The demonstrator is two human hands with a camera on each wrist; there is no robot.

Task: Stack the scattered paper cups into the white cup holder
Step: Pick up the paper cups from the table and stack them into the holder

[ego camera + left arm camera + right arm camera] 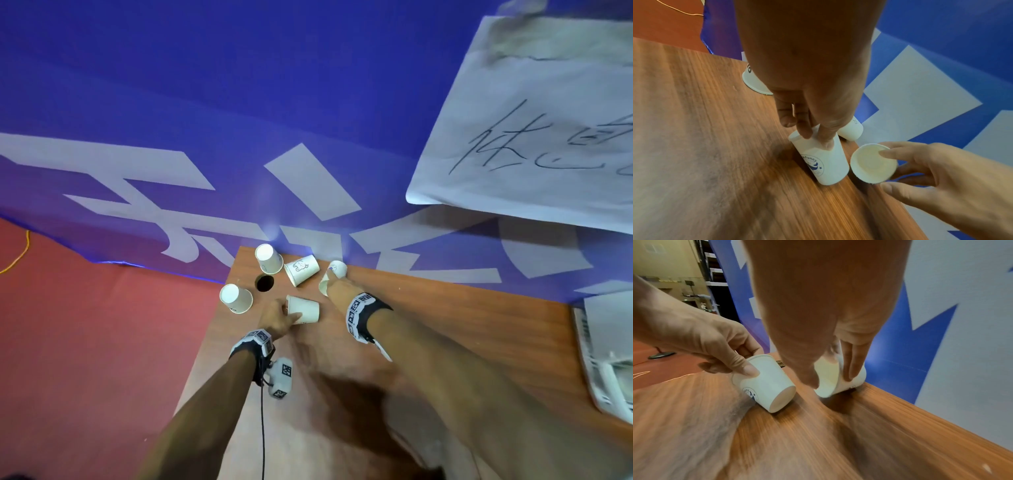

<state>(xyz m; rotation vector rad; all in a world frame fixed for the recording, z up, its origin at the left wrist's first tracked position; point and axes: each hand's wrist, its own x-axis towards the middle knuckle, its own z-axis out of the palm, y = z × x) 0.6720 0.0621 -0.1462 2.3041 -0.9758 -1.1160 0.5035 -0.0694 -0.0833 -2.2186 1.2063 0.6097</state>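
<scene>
Left hand (274, 317) grips a paper cup with a blue round logo (303, 310), fingers on its upper side and thumb on the near side; the cup lies on its side on the wooden table (428, 342), base toward the right hand. Right hand (337, 286) holds a second paper cup (323, 282) near the table's far edge, thumb inside the mouth and fingers over the outer wall, mouth turned toward the person. Just beyond it, at the far edge, a small cup (338, 268) shows. A cup with a line drawing (301, 269) lies on its side beside a round cable hole (265, 283). Two more upside-down cups stand near the far left corner: one (268, 258) behind the hole, one (235, 298) at the left edge.
</scene>
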